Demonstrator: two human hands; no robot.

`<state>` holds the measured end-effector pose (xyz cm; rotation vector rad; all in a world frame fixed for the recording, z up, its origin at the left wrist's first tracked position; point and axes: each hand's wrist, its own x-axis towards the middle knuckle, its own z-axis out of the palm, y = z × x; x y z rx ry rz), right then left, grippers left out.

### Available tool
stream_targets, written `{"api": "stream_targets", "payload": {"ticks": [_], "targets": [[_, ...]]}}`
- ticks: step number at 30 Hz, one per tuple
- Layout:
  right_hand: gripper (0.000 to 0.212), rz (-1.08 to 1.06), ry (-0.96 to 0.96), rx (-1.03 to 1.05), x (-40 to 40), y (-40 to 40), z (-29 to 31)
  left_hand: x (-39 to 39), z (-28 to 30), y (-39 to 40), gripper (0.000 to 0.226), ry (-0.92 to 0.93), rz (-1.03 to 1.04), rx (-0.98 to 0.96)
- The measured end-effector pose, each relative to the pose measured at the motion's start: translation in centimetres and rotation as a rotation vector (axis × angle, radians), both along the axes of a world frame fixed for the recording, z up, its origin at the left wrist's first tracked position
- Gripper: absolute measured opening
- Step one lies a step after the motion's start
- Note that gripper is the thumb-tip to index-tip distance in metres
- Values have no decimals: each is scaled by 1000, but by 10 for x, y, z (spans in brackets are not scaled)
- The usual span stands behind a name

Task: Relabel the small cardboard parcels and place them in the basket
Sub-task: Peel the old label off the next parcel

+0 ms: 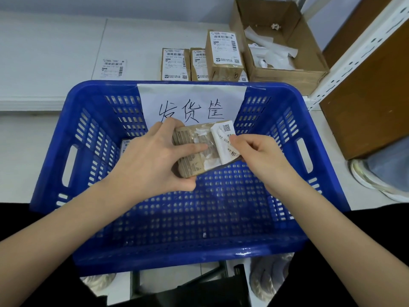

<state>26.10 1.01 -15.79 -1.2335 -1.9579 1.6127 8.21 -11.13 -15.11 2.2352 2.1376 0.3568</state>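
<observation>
**Old label comes off parcel over blue basket**

One loose label sheet lies flat at far left. One parcel sits in the basket, half hidden behind the left hand, whose fingers curl round a second parcel held above the basket's middle. The right hand pinches that parcel's partly peeled white label. Beyond the far rim stand three labelled parcels, and at far right one open carton of paper scraps.
</observation>
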Motion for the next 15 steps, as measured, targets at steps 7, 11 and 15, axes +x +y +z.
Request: {"api": "stream_targets", "payload": {"ticks": [7,11,15], "targets": [[44,82,-6,43,0,-4,4,-1,-1,0,61,-10,17,-9],[36,114,16,118,-1,-10,9,-1,-1,0,60,-17,14,-7],[32,144,-1,129,-2,-13,10,2,-3,0,59,8,-13,-11]]}}
